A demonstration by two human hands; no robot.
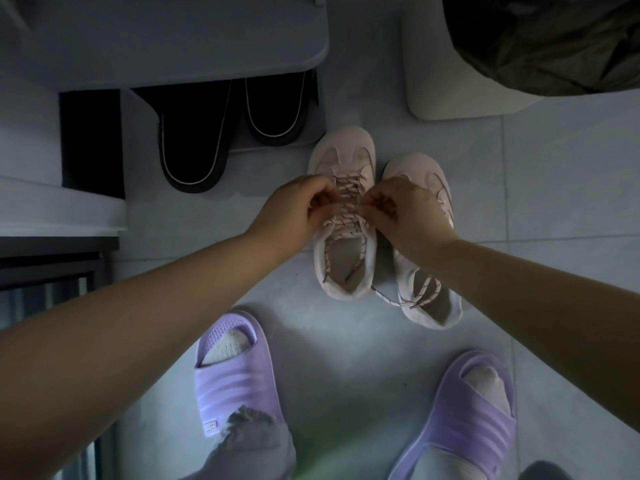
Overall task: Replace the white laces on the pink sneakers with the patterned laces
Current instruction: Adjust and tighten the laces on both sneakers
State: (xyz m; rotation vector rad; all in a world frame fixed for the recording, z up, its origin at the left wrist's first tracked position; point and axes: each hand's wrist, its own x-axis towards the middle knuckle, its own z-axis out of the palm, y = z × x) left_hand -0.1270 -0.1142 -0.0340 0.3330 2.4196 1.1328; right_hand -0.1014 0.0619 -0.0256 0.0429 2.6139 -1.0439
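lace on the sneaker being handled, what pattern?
The lace is pale pink with small dark flecks, clearest in the head view.

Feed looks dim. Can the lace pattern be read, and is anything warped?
Head view: dim, bluish, no glare; flecks on the patterned lace read clearly between left hand and right hand; in the same view the wide lens swells the near forearms.

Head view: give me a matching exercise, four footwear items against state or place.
1. left-side pink sneaker
2. right-side pink sneaker
3. purple slides
4. black slippers

a. being worn
b. lace end trails onto the floor
c. under the cabinet
d. left hand and right hand pinch its lace

Pairs: 1-d, 2-b, 3-a, 4-c
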